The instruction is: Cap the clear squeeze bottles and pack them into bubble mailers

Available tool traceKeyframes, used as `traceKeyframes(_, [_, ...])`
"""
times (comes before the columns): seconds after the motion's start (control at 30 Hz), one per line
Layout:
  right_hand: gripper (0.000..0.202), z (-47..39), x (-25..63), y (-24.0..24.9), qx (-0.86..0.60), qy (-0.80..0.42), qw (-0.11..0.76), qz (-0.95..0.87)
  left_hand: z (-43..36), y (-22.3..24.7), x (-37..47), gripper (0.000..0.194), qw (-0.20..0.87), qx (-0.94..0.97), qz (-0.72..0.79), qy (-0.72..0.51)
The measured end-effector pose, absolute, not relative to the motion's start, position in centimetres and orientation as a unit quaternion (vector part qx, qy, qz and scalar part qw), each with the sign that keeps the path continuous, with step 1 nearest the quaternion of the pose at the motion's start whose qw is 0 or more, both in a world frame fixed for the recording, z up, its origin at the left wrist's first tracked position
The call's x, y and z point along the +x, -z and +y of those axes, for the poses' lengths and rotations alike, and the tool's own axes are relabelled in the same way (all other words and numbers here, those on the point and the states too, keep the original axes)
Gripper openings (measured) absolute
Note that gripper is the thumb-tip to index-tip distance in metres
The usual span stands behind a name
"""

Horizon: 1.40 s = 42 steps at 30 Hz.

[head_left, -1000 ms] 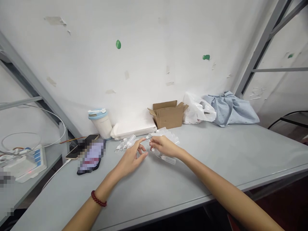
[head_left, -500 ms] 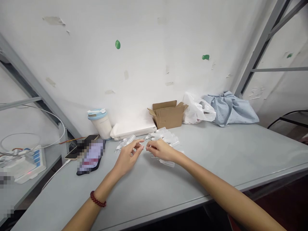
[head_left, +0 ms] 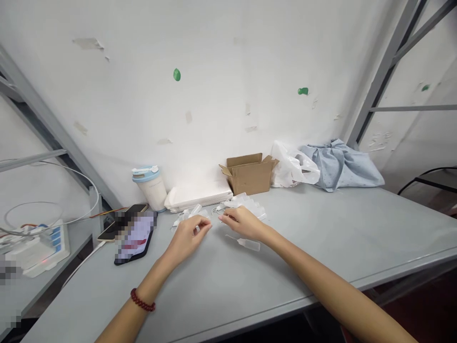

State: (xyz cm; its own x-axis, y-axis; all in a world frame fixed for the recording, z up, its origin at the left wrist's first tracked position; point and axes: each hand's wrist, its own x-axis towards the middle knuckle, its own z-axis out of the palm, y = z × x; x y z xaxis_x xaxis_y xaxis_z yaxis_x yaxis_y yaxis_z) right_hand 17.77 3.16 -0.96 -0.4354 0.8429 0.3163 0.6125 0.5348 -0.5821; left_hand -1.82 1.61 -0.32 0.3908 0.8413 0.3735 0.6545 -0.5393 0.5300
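At the centre of the frame, the left hand (head_left: 190, 236) and the right hand (head_left: 243, 224) face each other just above a smooth grey tabletop (head_left: 321, 228), a small gap between them. On each, thumb and forefinger are drawn close together in a pinch; whether anything thin sits between the tips I cannot tell.

Just beyond the right hand lies a loose heap of small translucent plastic tubes (head_left: 254, 207), partly hidden by its knuckles. Beyond the left hand, left of centre, is a smaller cluster of clear plastic pieces with thin loops (head_left: 194, 209). A single oblong translucent tube with a narrow tip (head_left: 249, 245) lies apart, below the right wrist. Behind them are a flat white stack (head_left: 200, 196) and an open brown cardboard box (head_left: 252, 177).

The tubes look very light, thin-walled and slightly springy, probably slippery along their smooth sides. A gentle fingertip pinch across the wide body should suit them; squeezing hard could dent one or make it skid. The narrow tips and fine loops seem the weaker, more easily snagged parts.
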Motion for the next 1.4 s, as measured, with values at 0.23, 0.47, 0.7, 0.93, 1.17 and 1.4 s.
traceKeyframes(0.23, [0.023,2.56,17.22,0.81,-0.445,-0.169,0.300,-0.827,0.94,0.16,-0.96,0.015,0.180,0.823,0.451,-0.297])
traceKeyframes(0.47, [0.022,2.38,17.08,0.97,-0.443,-0.159,0.311,-0.826,0.90,0.13,-1.01,0.015,0.188,0.822,0.443,-0.304])
traceKeyframes(0.7, [0.023,2.43,17.02,1.07,-0.446,-0.154,0.320,-0.822,0.86,0.12,-1.03,0.016,0.189,0.819,0.444,-0.311])
traceKeyframes(0.93, [0.022,2.38,16.96,0.97,-0.445,-0.165,0.314,-0.822,0.99,0.14,-0.97,0.015,0.181,0.822,0.441,-0.313])
traceKeyframes(1.17, [0.022,2.32,16.89,0.97,-0.454,-0.157,0.306,-0.822,0.90,0.08,-0.95,0.015,0.198,0.815,0.444,-0.315])
traceKeyframes(1.4, [0.022,2.32,16.93,0.72,-0.464,-0.177,0.310,-0.811,0.93,0.08,-1.01,0.016,0.220,0.806,0.448,-0.319])
